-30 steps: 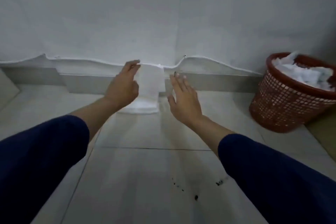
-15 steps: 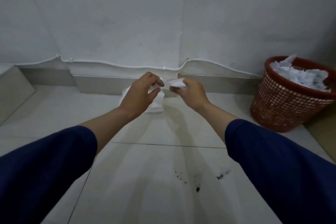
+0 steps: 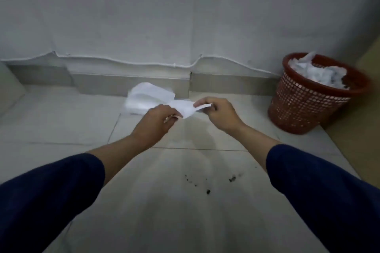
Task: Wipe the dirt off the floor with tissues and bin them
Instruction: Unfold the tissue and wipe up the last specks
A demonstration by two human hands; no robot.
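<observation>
A white tissue (image 3: pixel 186 108) stretches between my two hands above the tiled floor. My left hand (image 3: pixel 157 122) pinches its left end, and my right hand (image 3: pixel 219 112) pinches its right end. Behind them a white pack of tissues (image 3: pixel 147 98) lies on the floor by the skirting. Dark specks of dirt (image 3: pixel 207 191) are scattered on the tile below my hands, with another clump of dirt (image 3: pixel 232 178) to the right. A red mesh bin (image 3: pixel 308 104) stands at the right, filled with crumpled white tissues (image 3: pixel 316 72).
A grey wall with a white cable (image 3: pixel 123 61) along its base closes off the far side. A tan surface (image 3: pixel 359 129) borders the floor on the right, next to the bin. A pale block (image 3: pixel 8 90) sits at the far left edge.
My hands went from reaching at the tissue pack to pinching one tissue between them. They have since drawn it toward me and slightly to the right, away from the pack.
</observation>
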